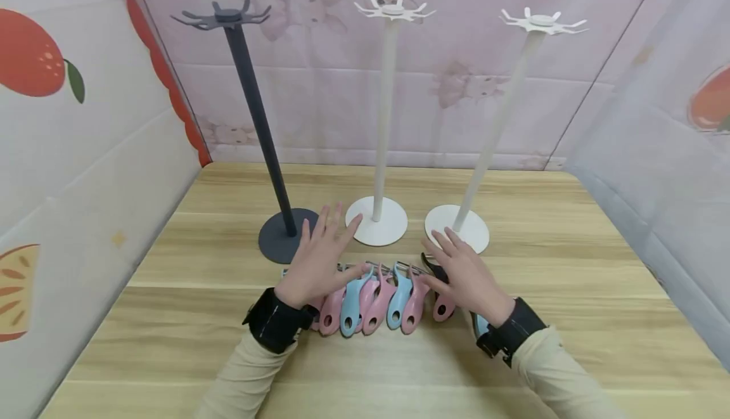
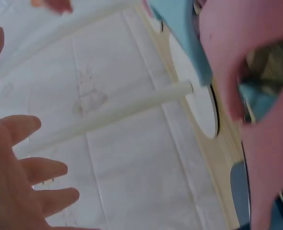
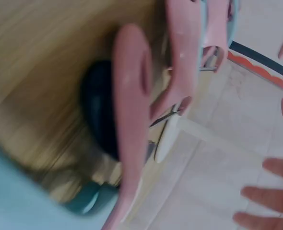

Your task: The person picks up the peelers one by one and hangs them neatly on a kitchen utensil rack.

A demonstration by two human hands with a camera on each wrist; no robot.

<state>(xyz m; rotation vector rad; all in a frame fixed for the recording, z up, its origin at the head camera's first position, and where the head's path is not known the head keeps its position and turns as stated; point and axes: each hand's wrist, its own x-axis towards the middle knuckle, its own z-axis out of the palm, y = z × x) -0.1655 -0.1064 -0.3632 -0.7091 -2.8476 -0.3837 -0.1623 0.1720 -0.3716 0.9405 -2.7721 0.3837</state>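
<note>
Several large plastic clips, such as the pink clip (image 1: 379, 308) and the blue clip (image 1: 349, 311), lie side by side in a row on the wooden table (image 1: 228, 317). My left hand (image 1: 320, 264) hovers over the left part of the row, fingers spread and straight, holding nothing. Over the right end is my right hand (image 1: 470, 276), likewise spread and without anything in it. A black clip (image 1: 436, 268) shows beside its thumb. In the right wrist view a pink clip (image 3: 132, 96) stands close to the camera. Both hands partly cover the clips under them.
Behind the clips stand three tall racks with hooked tops: a dark grey stand (image 1: 256, 102) at left, a white stand (image 1: 385, 115) in the middle and another white stand (image 1: 499, 121) at right. Patterned cloth walls (image 1: 353, 115) enclose the table's back and sides.
</note>
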